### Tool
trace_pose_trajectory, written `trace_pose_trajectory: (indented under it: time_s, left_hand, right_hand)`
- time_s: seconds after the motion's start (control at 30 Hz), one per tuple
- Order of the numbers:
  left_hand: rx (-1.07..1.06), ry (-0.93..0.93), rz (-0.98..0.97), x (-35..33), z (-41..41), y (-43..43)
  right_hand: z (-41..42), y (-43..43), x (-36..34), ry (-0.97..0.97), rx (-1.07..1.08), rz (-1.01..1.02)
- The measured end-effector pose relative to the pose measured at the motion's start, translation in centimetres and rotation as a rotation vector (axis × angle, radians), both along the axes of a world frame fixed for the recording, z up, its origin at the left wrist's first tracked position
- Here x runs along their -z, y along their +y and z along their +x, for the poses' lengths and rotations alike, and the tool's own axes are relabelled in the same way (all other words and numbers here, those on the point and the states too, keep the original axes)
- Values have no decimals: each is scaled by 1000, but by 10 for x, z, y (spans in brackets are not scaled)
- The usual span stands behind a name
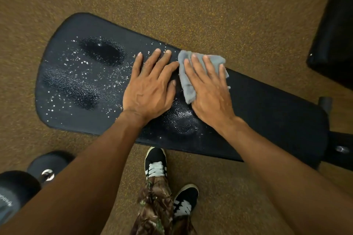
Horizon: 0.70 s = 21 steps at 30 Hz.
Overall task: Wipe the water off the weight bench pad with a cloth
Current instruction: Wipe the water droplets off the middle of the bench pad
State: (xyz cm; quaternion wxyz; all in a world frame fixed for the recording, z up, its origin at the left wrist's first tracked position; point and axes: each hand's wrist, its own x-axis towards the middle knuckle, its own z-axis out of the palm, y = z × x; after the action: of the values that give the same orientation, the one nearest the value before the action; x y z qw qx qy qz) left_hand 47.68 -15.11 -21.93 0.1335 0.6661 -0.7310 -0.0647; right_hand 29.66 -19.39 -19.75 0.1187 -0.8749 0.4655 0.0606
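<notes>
The black weight bench pad (267, 112) runs from upper left to lower right across the floor. Water droplets (84, 74) speckle its wide left half, and a wet patch (181, 118) lies between my wrists. My right hand (208, 89) lies flat with straight fingers on a crumpled grey cloth (188, 82), pressing it onto the pad's middle. My left hand (150, 86) rests flat on the pad just left of the cloth, its fingers spread and its thumb near the cloth's edge.
Brown speckled gym flooring (210, 15) surrounds the bench. Another black pad (336, 30) stands at the right edge. A black dumbbell (38, 173) lies at the lower left. My two black-and-white shoes (155, 164) stand at the bench's near side. Bench frame parts (340, 149) stick out at right.
</notes>
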Motion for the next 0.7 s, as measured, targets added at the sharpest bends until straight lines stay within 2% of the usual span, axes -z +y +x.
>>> trace_pose_trajectory:
  time_s: [0.1, 0.23, 0.33, 0.43, 0.6, 0.7]
  left_hand:
    - [-4, 3, -10, -1, -1, 1]
    - [-11, 17, -23, 1, 0, 1]
    - [-15, 53, -27, 1, 0, 0]
    - [-17, 58, -29, 0, 0, 0]
    - [-16, 46, -22, 0, 1, 0]
    - [-13, 43, -28, 0, 1, 0]
  right_hand:
    - [-37, -3, -6, -20, -54, 19]
    - [-3, -15, -5, -76, 153, 55]
    - [7, 1, -6, -54, 35, 36]
    - [-32, 6, -10, -59, -112, 92]
    - [-21, -18, -11, -131, 78, 140]
    - [-9, -10, -8, -124, 26, 77]
